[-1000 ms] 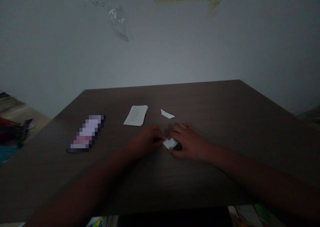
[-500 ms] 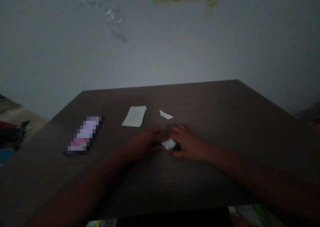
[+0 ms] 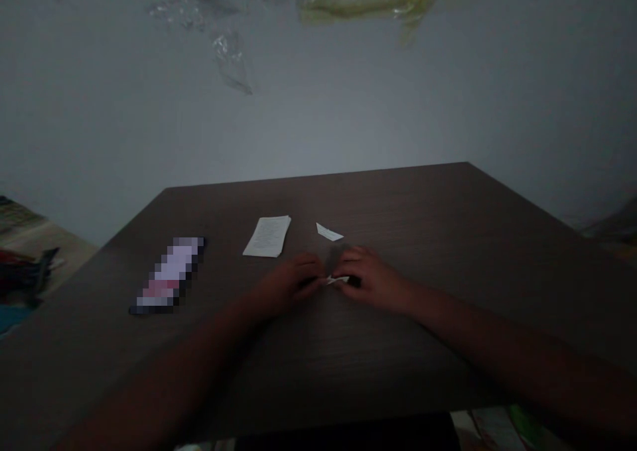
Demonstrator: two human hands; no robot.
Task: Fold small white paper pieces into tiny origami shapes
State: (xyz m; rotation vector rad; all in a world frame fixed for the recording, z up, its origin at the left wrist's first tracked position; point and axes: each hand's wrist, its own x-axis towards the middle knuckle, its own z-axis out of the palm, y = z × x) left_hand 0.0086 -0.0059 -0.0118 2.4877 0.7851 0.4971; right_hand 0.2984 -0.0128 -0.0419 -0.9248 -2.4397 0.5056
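Phone: at the left of the table (image 3: 398, 212), well apart from the hands, its long axis running from near left to far right; the phone (image 3: 172, 272) has a blurred-out screen.
Paper stack: right of the phone and farther back than the hands; the paper stack (image 3: 267, 237) lies flat, print on its top sheet.
Left hand: fingers bent, thumb and fingertips closing on the left end of the small paper; the left hand (image 3: 293, 282) seems to pinch it, though the exact contact is too dim to tell.
Folded slip: flat on the far side of the hands, touching neither; the folded slip (image 3: 329, 232) slants from far left to near right.
Small paper: directly between the hands; the small paper (image 3: 338, 279) shows as a thin sliver, long axis roughly left to right.
Right hand: curved over the small paper's right end, thumb on the near side, fingers on the far side; the right hand (image 3: 375, 282) looks the nearer to its visible middle.
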